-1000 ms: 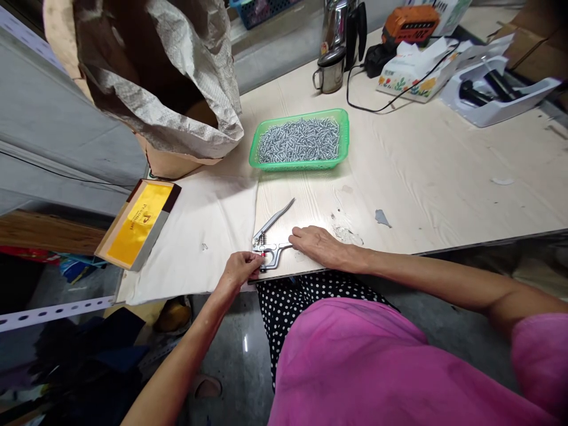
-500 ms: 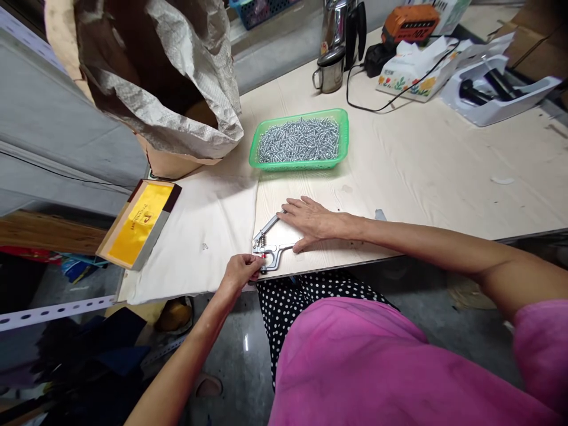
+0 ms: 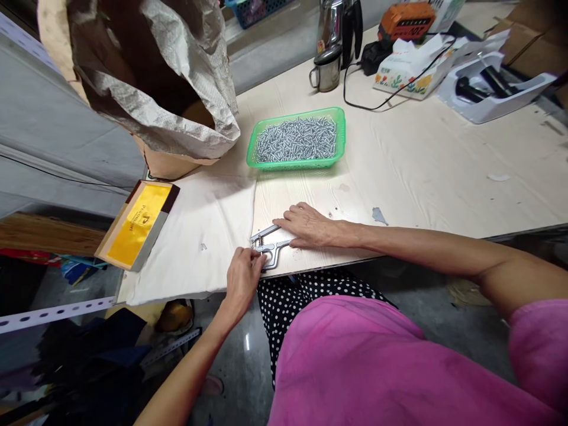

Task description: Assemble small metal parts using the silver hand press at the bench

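Note:
Metal hand-press pliers (image 3: 271,253) with a coil spring lie at the table's front edge, jaw end to the left. My right hand (image 3: 306,226) is wrapped over both handles, which stand close together. At the jaw end, my left hand (image 3: 245,269) has its thumb and fingers closed around the jaw; any small part between them is hidden. Beyond the pliers stands a green plastic basket (image 3: 340,139) full of small silvery metal pieces (image 3: 296,141) that look like springs or screws.
A large open woven sack (image 3: 195,133) stands at the back left. A box with a yellow cloth (image 3: 139,222) lies on the left over a white cloth (image 3: 186,236). Behind are a steel mug (image 3: 329,77), a charger cable, a tissue pack (image 3: 402,77) and a white tray (image 3: 481,112).
My right hand has squeezed the plier handles closer together, its fingers drawn in. My left fingers have shifted up onto the jaw, covering the red bit seen there before.

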Demonstrator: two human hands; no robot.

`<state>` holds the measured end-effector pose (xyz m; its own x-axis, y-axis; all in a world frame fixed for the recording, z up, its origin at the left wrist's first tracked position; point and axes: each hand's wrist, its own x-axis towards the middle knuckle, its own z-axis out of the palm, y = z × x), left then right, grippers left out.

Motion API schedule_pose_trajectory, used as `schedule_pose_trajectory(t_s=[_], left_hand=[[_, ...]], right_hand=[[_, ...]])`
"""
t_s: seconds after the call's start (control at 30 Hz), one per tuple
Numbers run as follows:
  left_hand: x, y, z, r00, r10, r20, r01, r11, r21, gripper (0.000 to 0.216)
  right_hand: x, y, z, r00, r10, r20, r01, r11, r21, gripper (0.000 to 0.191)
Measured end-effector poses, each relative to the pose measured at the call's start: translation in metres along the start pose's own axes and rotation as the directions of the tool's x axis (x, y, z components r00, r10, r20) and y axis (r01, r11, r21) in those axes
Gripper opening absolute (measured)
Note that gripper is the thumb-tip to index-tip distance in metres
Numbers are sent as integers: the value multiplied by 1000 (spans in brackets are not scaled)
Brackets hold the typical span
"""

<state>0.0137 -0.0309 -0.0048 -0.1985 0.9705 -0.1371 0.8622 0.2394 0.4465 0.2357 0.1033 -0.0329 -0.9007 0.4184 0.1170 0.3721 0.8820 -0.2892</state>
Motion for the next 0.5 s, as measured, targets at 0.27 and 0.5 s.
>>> schedule_pose_trajectory(t_s=[0.27, 0.5], left_hand=[[48, 28, 24, 825, 535, 184, -564, 804, 190, 56], [65, 35, 19, 810, 510, 290, -580, 771, 262, 56]], right_hand=[[-9, -2, 4, 999, 30, -41, -27, 996, 84, 68], [-19, 3, -7, 983, 182, 35, -183, 982, 42, 47]])
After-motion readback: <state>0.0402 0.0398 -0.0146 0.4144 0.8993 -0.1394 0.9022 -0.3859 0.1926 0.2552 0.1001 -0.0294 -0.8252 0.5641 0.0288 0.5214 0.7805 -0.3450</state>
